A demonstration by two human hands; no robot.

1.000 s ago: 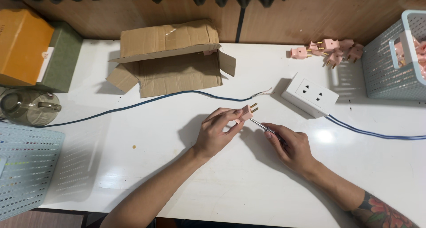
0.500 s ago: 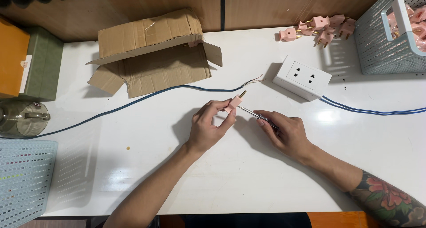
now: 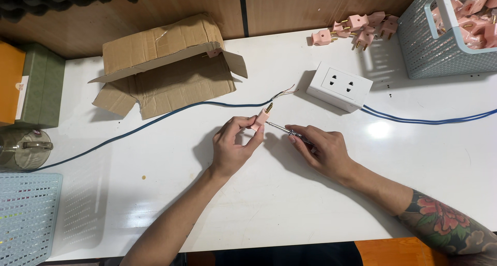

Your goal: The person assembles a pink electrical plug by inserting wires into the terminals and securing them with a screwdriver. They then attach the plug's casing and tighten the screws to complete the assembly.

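My left hand [image 3: 234, 146] pinches a small pink plug [image 3: 260, 119] with brass pins, holding it just above the white table [image 3: 290, 209]. My right hand [image 3: 322, 149] grips a thin screwdriver [image 3: 282, 129] whose metal tip touches the side of the plug. Just beyond the plug lies a blue cable [image 3: 155, 118] with bare stripped wire ends [image 3: 286, 92] pointing toward a white double socket box [image 3: 339, 86].
An open cardboard box [image 3: 165, 64] lies at the back left. Several loose pink plugs [image 3: 357, 28] sit at the back, beside a light blue basket [image 3: 440, 38] holding more. Two blue cables [image 3: 429, 120] run right from the socket. Another basket [image 3: 26, 217] and a glass jar [image 3: 20, 148] stand at left.
The view has shifted, so everything sits lower and nearer the middle of the frame. Both hands keep the same hold on the plug and the screwdriver.
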